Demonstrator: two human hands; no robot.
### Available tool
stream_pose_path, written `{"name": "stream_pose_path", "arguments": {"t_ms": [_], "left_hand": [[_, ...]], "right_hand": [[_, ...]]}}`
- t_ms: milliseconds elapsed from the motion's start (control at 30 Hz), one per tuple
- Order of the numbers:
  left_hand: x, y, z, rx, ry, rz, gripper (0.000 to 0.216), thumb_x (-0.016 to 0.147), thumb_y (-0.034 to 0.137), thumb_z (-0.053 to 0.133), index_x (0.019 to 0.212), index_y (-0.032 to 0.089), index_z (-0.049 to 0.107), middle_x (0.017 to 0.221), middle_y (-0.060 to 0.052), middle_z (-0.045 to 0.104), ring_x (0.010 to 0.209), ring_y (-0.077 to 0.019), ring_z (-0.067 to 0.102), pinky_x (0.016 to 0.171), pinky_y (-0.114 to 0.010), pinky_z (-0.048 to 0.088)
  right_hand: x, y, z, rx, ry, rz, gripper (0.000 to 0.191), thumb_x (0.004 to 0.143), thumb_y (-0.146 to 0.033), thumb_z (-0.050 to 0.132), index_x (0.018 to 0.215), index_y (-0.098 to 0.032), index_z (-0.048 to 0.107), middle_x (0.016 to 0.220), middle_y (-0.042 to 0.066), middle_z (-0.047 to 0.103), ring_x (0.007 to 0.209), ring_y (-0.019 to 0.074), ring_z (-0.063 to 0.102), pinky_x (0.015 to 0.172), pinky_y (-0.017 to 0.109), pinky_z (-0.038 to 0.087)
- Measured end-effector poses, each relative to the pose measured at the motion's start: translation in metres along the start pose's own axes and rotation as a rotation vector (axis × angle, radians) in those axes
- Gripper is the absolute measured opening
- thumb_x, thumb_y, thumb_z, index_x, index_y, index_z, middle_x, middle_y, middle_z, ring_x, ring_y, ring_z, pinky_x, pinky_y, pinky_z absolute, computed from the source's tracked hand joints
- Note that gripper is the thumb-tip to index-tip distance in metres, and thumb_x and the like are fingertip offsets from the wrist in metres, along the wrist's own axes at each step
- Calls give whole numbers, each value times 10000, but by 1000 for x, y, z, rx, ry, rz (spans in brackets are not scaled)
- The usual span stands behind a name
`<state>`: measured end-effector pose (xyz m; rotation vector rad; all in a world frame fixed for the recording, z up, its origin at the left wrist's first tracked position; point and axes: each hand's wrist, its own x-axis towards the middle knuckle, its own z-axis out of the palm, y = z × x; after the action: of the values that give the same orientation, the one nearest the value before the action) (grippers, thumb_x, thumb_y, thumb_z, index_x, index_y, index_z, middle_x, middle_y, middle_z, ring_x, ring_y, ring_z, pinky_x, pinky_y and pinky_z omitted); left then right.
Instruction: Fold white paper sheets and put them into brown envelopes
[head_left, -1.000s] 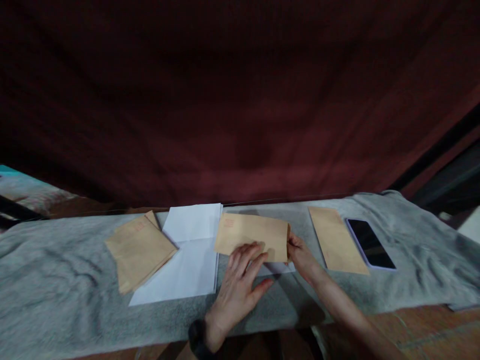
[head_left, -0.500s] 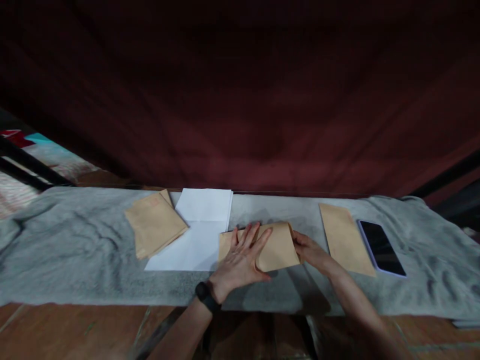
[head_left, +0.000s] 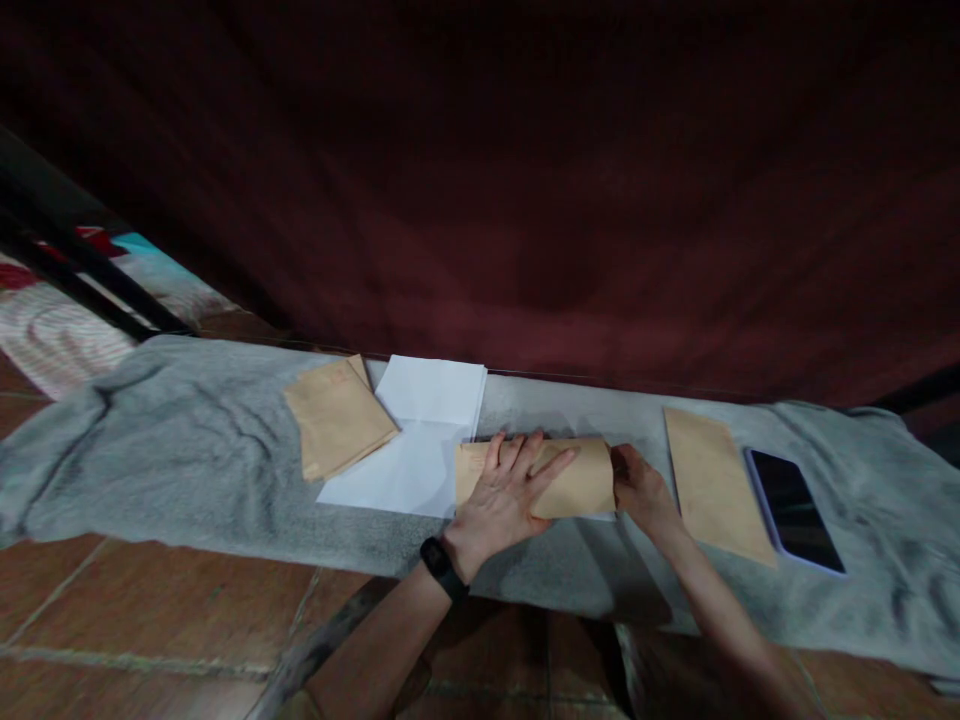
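A brown paper envelope (head_left: 585, 485) lies lengthwise in front of me, its left end over white paper. My left hand (head_left: 506, 492), with a dark band on the wrist, rests flat across it, fingers spread. At the envelope's right end, the curled fingers of my right hand (head_left: 637, 487) grip the edge; their tips are partly hidden. A thin white strip shows along the envelope's lower edge near that hand. To the left are creased white sheets (head_left: 409, 465), partly covered by a stack of brown envelopes (head_left: 341, 420).
Right of my right hand lies another brown envelope (head_left: 716, 490), beside a dark-screened phone (head_left: 795, 510) with a lilac edge. Everything rests on a grey cloth (head_left: 202, 450) over a narrow surface. A dark red curtain (head_left: 525, 220) hangs behind; tiled floor (head_left: 165, 600) shows below.
The view has shifted and tilted slightly. The envelope's right end, earlier raised and gaping around my right fingers, now looks flatter, with those fingers at its edge. My left hand stays spread on it.
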<state>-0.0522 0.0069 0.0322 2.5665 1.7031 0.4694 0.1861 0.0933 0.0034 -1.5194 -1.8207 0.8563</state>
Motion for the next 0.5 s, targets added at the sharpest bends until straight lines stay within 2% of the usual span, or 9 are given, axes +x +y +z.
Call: {"name": "stream_pose_path", "arguments": {"t_ms": [100,167,267,400,500], "left_hand": [[0,0,1,19,6,-3,1104,750,504,835,1618,346,171,1615,-161,343,1443,-380,351,1211,-601,122],[0,1,1,24,12,-6,1095,754,520,828,1617,349,176,1615,-158,346,1441,-380,354,1208,-602,128],[0,2,1,19,16,-19,1060,773,533,807,1614,354,188,1617,-147,350,1434,-384,366,1207,-611,130],[-1,1,1,0,8,-1,1015,809,511,781,1614,362,181,1627,-138,342,1450,-383,353,1210,-627,115],[-3,-1,3,-16,-2,16,1045,799,498,797,1617,360,161,1622,-139,351,1478,-376,321,1218,-637,74]], "right_hand": [[1,-4,-5,76,151,-16,282,841,-490,555,898,-228,643,822,58,716,773,233,652,732,340,500],[1,-8,-10,182,144,18,414,866,-611,539,881,-217,665,829,72,726,796,242,653,761,351,511],[-1,-15,-13,370,-76,127,545,833,-717,567,868,-198,730,863,98,760,836,268,683,818,381,535],[-9,-20,-9,506,-449,204,490,766,-649,730,986,-214,782,957,73,787,917,292,712,868,402,549],[-13,-21,-5,548,-547,189,456,755,-574,774,1057,-232,778,1025,42,786,973,280,708,924,404,533]]}}
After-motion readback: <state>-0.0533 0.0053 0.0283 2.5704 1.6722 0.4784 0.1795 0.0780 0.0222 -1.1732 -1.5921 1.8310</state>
